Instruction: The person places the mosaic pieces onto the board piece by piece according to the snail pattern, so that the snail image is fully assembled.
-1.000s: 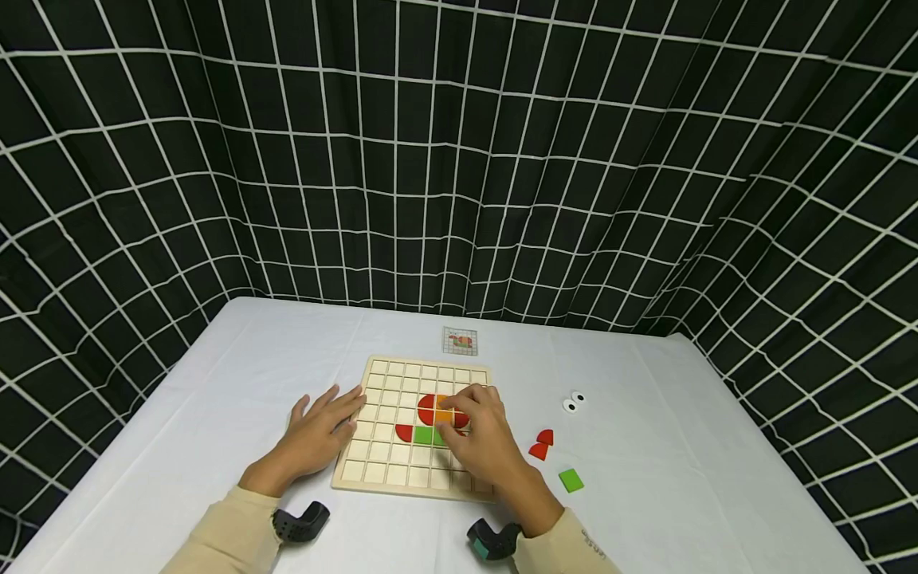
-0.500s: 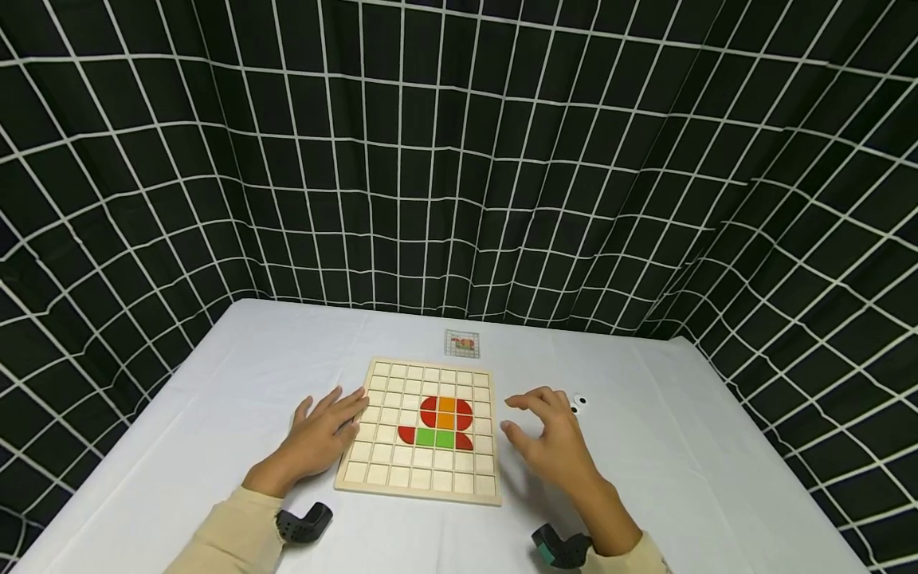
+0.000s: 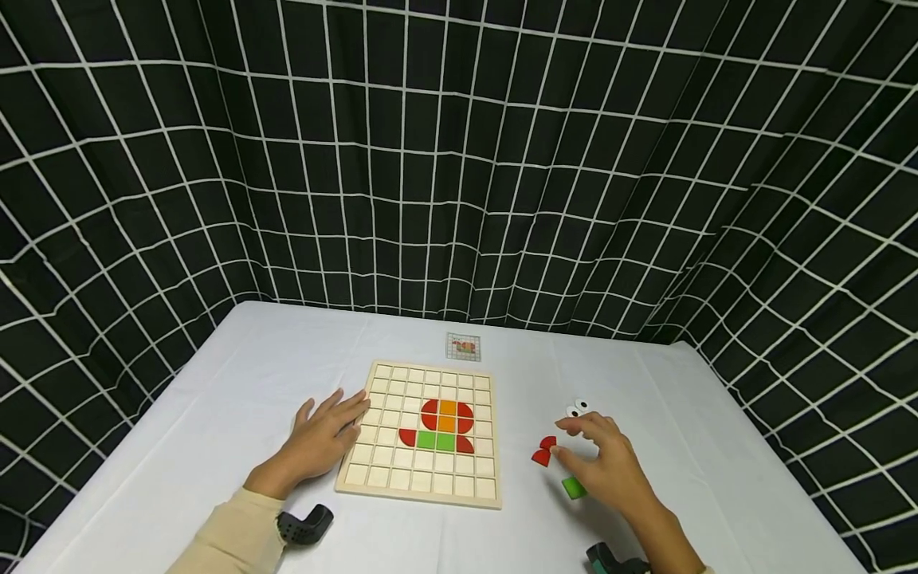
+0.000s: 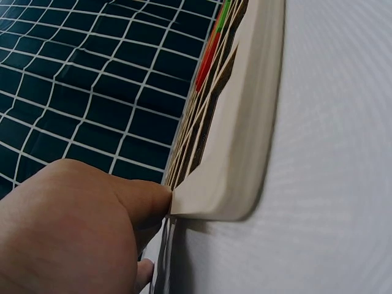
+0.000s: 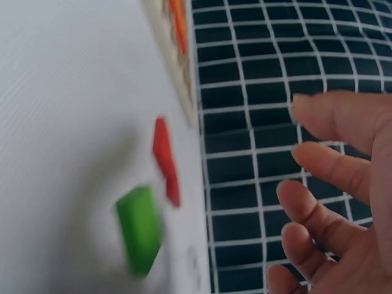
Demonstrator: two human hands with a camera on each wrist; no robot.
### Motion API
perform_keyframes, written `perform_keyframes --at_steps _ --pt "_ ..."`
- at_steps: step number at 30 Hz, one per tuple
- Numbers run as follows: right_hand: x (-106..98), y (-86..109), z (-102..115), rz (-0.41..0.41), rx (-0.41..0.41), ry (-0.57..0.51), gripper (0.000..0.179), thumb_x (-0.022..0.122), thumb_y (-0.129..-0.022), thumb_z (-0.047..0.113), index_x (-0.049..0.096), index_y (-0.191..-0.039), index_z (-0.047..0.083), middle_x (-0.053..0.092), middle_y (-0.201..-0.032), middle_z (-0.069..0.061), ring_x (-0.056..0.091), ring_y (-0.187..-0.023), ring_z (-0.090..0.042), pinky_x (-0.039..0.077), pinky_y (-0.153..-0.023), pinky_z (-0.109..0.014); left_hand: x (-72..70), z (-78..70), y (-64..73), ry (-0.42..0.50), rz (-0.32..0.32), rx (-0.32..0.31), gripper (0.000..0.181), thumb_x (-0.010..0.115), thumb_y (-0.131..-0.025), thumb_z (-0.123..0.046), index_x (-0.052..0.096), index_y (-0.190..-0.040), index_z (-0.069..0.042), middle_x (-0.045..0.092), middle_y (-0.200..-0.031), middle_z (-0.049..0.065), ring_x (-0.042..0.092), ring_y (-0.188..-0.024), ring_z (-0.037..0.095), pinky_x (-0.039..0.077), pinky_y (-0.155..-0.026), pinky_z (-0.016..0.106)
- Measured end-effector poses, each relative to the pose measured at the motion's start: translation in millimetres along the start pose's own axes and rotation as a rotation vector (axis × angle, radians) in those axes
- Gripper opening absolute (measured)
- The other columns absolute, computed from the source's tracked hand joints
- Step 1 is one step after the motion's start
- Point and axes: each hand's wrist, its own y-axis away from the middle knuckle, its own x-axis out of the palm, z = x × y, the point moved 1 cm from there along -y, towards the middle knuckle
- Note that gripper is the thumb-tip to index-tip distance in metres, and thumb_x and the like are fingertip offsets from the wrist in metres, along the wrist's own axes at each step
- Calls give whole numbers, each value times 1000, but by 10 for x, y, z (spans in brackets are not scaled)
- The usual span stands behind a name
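A wooden grid board point(image 3: 389, 456) lies on the table with red, orange and green pieces set in its cells. My left hand point(image 3: 315, 442) rests at its left edge, fingers spread and touching the frame. In the left wrist view, the thumb touches the board's corner point(image 4: 214, 199). To the right of the board, my right hand point(image 3: 611, 470) hovers with fingers apart and nothing between them. Near its thumb lie two red quarter-circle pieces point(image 3: 542, 458). A green square piece point(image 3: 573, 488) sits partly hidden below the hand; the right wrist view shows it too.
Two white eye pieces point(image 3: 582, 406) lie beyond the right hand. Behind the board is a small pattern card point(image 3: 463, 347) with a coloured figure on a grid. A white cloth covers the table point(image 3: 287, 343), and a black gridded curtain point(image 3: 402, 199) hangs behind it.
My right hand has let go of a piece on the board, drawn off to the right, and now hovers over the loose pieces. My left hand stays at the board's edge.
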Motion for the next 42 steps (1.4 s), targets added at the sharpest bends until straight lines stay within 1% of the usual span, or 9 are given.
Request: perform_keyframes --at_steps 4,10,14,19,24,27,31,35,42 --pt "0 77 -133 48 3 6 32 83 -71 8 72 -101 12 63 -86 5 54 -82 -20 47 -70 -39 24 23 3 -3 -5 3 41 54 -98 -15 53 -138 -3 42 -148 10 26 -138 42 1 -105 65" --pt "17 173 -259 119 50 -8 30 84 -73 17 71 -100 16 58 -83 12 51 -75 -12 44 -64 -29 29 25 -1 -7 -8 5 41 54 -98 -15 53 -138 -4 41 -148 10 25 -138 42 1 -106 64" --pt "32 214 -307 189 78 -30 30 85 -73 17 69 -99 17 56 -80 10 50 -71 -10 43 -61 -25 20 7 -1 -3 -13 9 41 54 -98 -14 53 -138 -3 41 -148 11 25 -138 43 1 -105 65" --pt "59 241 -319 275 44 -7 33 85 -73 16 68 -101 18 54 -79 11 49 -70 -7 43 -60 -24 19 9 -4 -8 -12 7 41 54 -99 -15 52 -138 -4 41 -148 10 25 -138 42 0 -106 65" --pt "105 240 -305 254 -25 -5 35 82 -73 4 70 -102 16 55 -82 12 51 -71 -7 45 -62 -25 24 28 -12 -15 -12 5 42 54 -99 -15 52 -139 -4 41 -148 10 25 -138 42 0 -106 65" --pt "128 245 -310 230 -26 11 37 83 -72 3 71 -104 16 59 -89 12 55 -77 -5 49 -68 -28 27 26 -9 -18 -10 8 42 54 -99 -15 52 -139 -4 41 -148 10 26 -138 43 1 -105 65" --pt "124 253 -330 200 34 93 36 88 -68 15 71 -100 20 58 -94 14 54 -87 -7 47 -79 -37 29 18 -4 -12 -11 9 42 54 -99 -14 52 -139 -4 41 -148 11 26 -138 43 0 -106 65" --pt "96 265 -369 230 109 182 31 88 -67 27 67 -88 24 54 -89 16 48 -86 -10 39 -77 -39 40 22 4 -11 -4 9 42 53 -99 -15 52 -139 -4 41 -148 11 25 -138 43 0 -106 65" --pt "56 242 -406 286 152 150 25 84 -73 23 63 -86 21 53 -86 13 48 -85 -12 39 -78 -39 34 34 -8 -21 -13 15 42 54 -99 -15 52 -139 -4 42 -148 10 26 -138 43 1 -105 65"
